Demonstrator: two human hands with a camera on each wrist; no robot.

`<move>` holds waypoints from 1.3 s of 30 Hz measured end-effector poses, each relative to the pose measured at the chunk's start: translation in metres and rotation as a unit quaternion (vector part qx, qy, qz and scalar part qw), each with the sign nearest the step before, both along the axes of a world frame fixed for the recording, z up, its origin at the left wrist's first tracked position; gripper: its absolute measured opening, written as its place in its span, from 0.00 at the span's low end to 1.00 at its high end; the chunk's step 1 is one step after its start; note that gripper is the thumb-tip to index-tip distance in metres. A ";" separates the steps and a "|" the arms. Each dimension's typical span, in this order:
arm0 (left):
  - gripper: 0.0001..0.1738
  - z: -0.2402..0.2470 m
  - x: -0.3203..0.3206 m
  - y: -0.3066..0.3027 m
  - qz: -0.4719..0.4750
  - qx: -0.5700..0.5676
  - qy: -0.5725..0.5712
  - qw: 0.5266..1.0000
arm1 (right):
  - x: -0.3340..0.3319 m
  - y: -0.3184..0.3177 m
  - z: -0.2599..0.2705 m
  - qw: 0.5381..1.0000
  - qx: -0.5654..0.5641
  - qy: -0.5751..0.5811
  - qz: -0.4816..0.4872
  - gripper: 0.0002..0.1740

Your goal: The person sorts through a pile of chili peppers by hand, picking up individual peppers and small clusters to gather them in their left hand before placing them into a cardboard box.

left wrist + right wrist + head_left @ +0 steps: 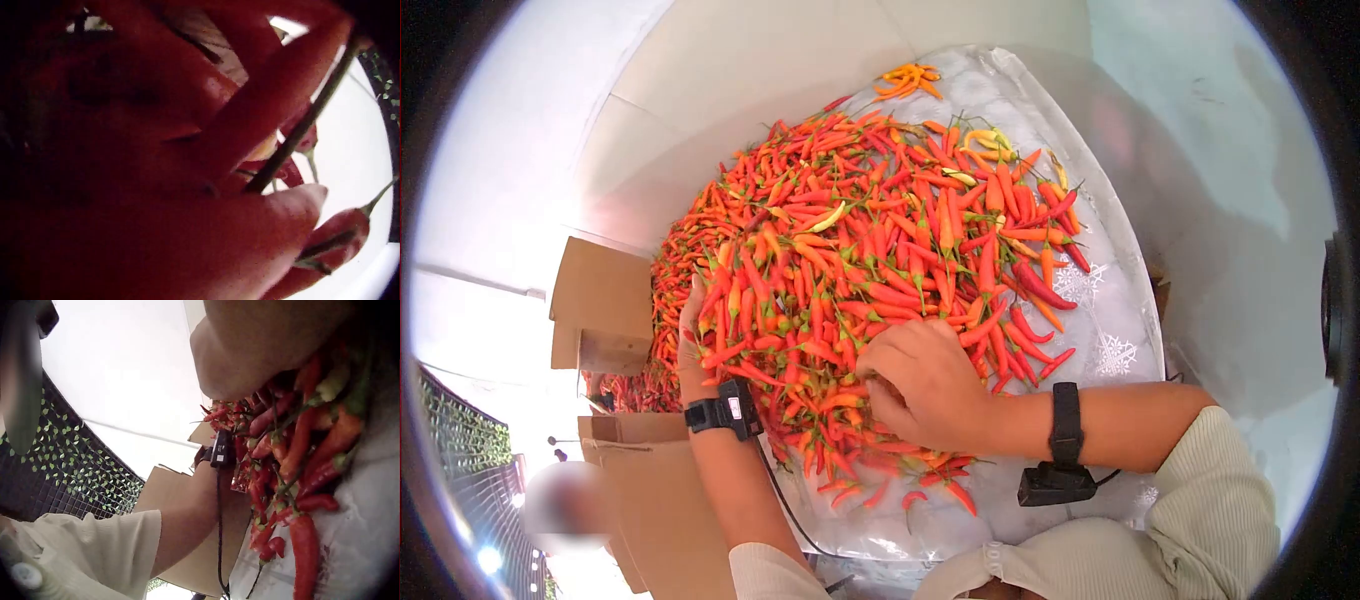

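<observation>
A large heap of red and orange chili peppers [830, 250] with green stems covers a clear plastic sheet [1120, 300] printed with white snowflakes. My left hand [691, 325] lies along the left side of the heap, fingers extended and partly hidden by chilies. Red chilies [275, 94] fill the left wrist view close up. At the near side of the heap, my right hand [925, 385] bends its fingers down over the chilies. Its fingertips are hidden, so I cannot tell what they hold. Below the right hand [262, 350] in its wrist view lie several chilies [306, 550].
Cardboard flaps [605, 300] stand left of the heap, with more chilies between them. A few orange chilies [908, 80] lie apart at the far end, and pale yellow ones [990, 145] at the upper right. A cable [775, 490] runs from the left wrist camera.
</observation>
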State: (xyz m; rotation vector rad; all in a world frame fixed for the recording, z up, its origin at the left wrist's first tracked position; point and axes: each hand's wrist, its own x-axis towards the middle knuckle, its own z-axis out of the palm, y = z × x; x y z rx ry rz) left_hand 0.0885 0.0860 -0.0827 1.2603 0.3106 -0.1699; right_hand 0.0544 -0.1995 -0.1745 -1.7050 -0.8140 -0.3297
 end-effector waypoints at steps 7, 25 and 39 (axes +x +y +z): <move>0.25 0.045 -0.003 -0.065 0.006 0.053 0.057 0.997 | -0.001 0.000 0.001 1.000 -0.001 -0.012 -0.003 0.11; 0.27 0.039 -0.088 -0.051 0.168 0.483 -0.061 0.857 | -0.001 -0.010 0.020 0.991 0.116 -0.040 -0.046 0.12; 0.30 -0.078 -0.103 -0.038 0.226 0.281 -0.051 0.931 | 0.006 -0.005 0.015 0.981 -0.127 -0.113 -0.093 0.23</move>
